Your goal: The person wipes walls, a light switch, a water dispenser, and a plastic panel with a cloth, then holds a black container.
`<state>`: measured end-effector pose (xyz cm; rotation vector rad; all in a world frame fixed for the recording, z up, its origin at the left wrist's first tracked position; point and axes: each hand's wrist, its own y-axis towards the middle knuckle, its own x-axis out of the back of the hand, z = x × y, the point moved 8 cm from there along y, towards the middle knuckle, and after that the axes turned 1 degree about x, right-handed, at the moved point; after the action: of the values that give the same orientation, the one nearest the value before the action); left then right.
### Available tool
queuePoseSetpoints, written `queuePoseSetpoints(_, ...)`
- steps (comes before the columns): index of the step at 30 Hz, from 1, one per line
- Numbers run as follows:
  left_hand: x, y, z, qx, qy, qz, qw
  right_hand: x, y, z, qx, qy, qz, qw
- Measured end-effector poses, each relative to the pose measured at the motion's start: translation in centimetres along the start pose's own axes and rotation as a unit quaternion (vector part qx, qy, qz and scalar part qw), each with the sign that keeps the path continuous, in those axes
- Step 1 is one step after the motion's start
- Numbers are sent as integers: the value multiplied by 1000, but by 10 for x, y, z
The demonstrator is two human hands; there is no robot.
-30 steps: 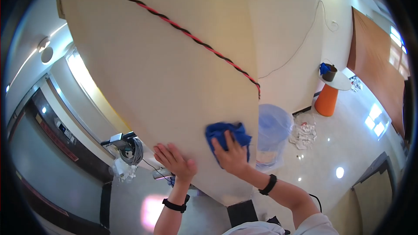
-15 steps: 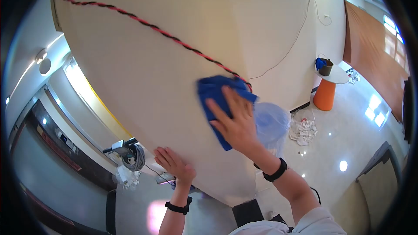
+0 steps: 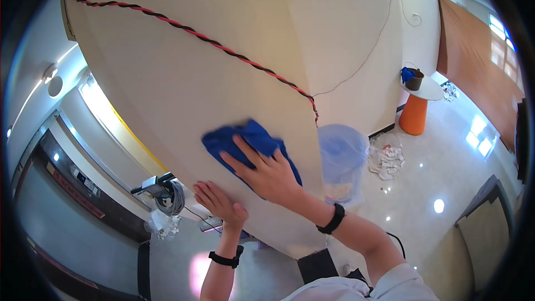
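A blue cloth (image 3: pixel 245 146) lies bunched against the cream wall panel (image 3: pixel 167 89), pressed there under my right hand (image 3: pixel 270 175). The fingers of that hand are spread over the cloth and hold it to the surface. To the lower left, my left hand (image 3: pixel 220 203) rests flat near the panel's edge, fingers stretched out, with nothing in it. A twisted red and black cable (image 3: pixel 217 44) runs across the panel above the cloth and ends near its right corner.
Beside the panel's right edge stands a clear plastic-wrapped bin (image 3: pixel 343 156), with a bag of scraps (image 3: pixel 386 159) on the floor. Farther back, a bucket (image 3: pixel 414 79) sits on an orange-based table (image 3: pixel 413 114). At left is a device with coiled cable (image 3: pixel 174 198).
My right hand has slid the cloth left and slightly down across the panel, away from the cable's end. My left hand stays in nearly the same place.
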<state>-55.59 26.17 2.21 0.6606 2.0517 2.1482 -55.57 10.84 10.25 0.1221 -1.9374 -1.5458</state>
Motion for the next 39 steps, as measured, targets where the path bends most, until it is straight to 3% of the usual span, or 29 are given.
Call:
queuePoseSetpoints(2, 0, 0, 1, 1, -2, -4, 1000, 21, 28, -7, 6, 31, -47, 998)
queuePoseSetpoints(5, 0, -2, 7, 3, -15, -11, 1000, 39, 36, -29, -67, 38, -62, 995)
queuePoseSetpoints(8, 1, -4, 7, 5, -17, 2, 1000, 40, 3, -48, -119, -12, -117, 986)
queuePoseSetpoints(12, 1, -2, 5, 7, -28, -9, 1000, -2, -60, -37, -152, -47, -109, 981)
queuePoseSetpoints(16, 1, -3, 4, 2, -27, -21, 999, -34, -52, 10, -66, -11, 8, 998)
queuePoseSetpoints(17, 1, -2, 4, 1, -30, -19, 999, -31, -39, 13, -69, -13, 9, 998)
queuePoseSetpoints(19, 2, -3, 4, 4, -30, -13, 999, -10, 0, 29, 60, 39, -25, 997)
queuePoseSetpoints(20, 1, -3, 3, 3, -31, -11, 999, -1, 11, 23, 58, 39, -24, 997)
queuePoseSetpoints(23, 1, -2, 5, 1, -25, -14, 1000, 14, 30, -5, 6, 31, 9, 999)
queuePoseSetpoints(30, -2, -6, 8, 2, -23, -23, 999, 36, -14, -67, -101, -2, -73, 992)
queuePoseSetpoints(34, -3, -8, 10, 1, -19, -21, 1000, -4, -68, -58, -151, 5, -53, 987)
queuePoseSetpoints(39, 0, -5, 5, 0, -23, -16, 1000, -24, -80, -27, -130, -9, -45, 990)
